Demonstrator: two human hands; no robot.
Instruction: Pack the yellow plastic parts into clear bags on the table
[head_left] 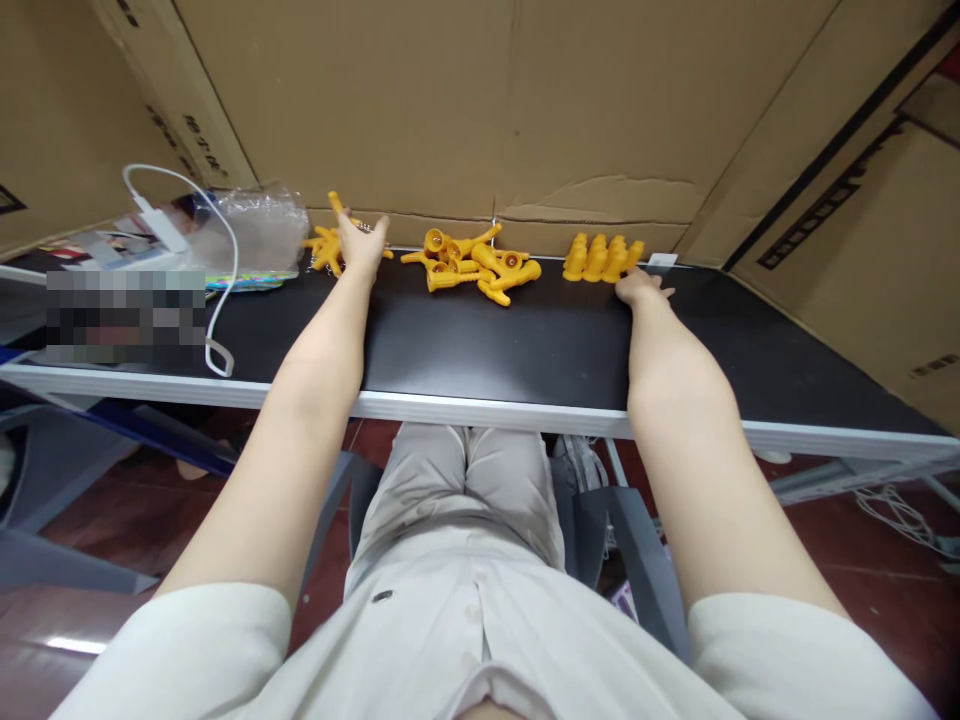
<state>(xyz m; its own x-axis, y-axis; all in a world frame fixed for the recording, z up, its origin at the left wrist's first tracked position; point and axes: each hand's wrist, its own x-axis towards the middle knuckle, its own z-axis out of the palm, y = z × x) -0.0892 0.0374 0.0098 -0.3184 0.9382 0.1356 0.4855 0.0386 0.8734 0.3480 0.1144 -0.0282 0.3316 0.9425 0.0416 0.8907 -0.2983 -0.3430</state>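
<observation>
My left hand (363, 245) reaches over a small pile of yellow plastic pieces with thin metal chains (325, 248) at the back left of the table. Its thumb and fingers are spread apart; a yellow piece sticks up beside the fingertips. My right hand (642, 284) is closed at the fingertips on a slightly tilted yellow piece (634, 254), partly hidden by the fingers. This piece is at the right end of a tight group of upright yellow pieces (595, 260). Between my hands lies a loose heap of yellow hollow-ended, branching pieces (472, 262).
A black tabletop (495, 350) with a pale metal edge runs across in front of me. Cardboard panels (517, 110) wall the back and sides. To the left lie clear plastic packaging (251, 230) and a white cable (234, 235). A small white item (663, 261) rests behind my right hand.
</observation>
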